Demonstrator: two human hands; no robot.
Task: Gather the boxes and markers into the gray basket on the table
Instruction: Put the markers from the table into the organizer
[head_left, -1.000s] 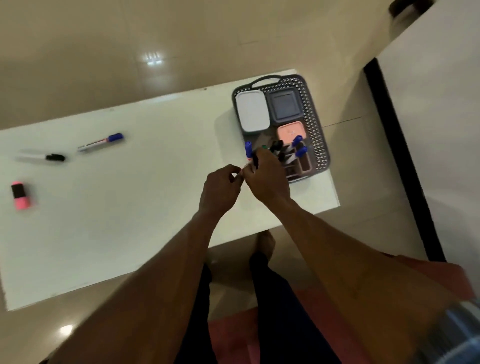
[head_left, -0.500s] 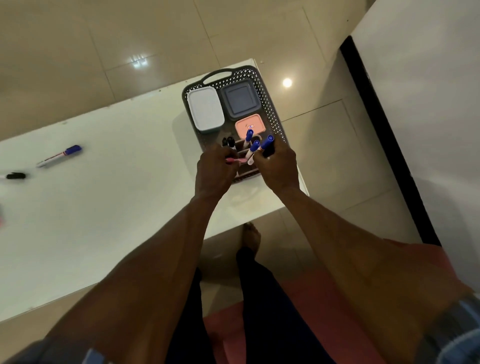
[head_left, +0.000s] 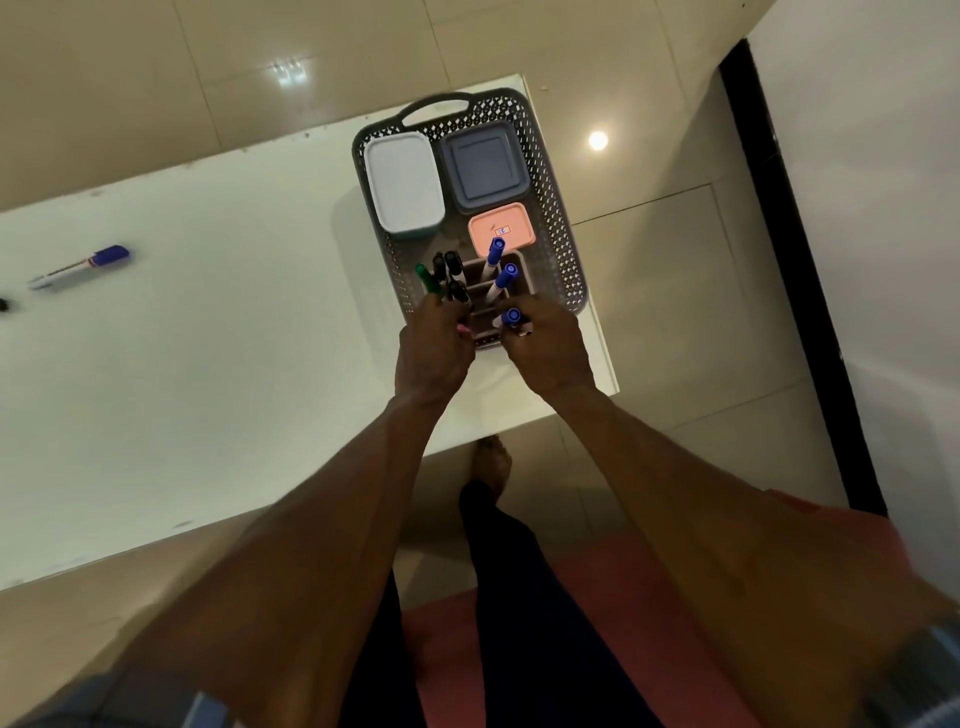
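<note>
The gray basket (head_left: 563, 244) stands at the table's far right corner. Inside it lie a white box (head_left: 404, 182), a dark gray box (head_left: 484, 166) and a small pink box (head_left: 511, 226), with a brown divided holder (head_left: 480, 278) in front of them. Blue-capped markers (head_left: 506, 275) and black and green ones (head_left: 447, 270) stand in the holder. My left hand (head_left: 434, 348) is at the holder's near left with a pink marker (head_left: 464, 328) at its fingertips. My right hand (head_left: 550, 345) grips a blue-capped marker (head_left: 511, 317) at the holder's near right.
A blue-capped marker (head_left: 78, 267) lies on the white table (head_left: 208, 338) at the far left, and a black marker tip (head_left: 4, 305) shows at the left frame edge. The table's right edge runs just beside the basket. My legs and a red mat are below.
Both hands have gone from in front of the basket to over its holder. My view has moved closer and to the right, so the loose markers on the left have slid toward the frame edge.
</note>
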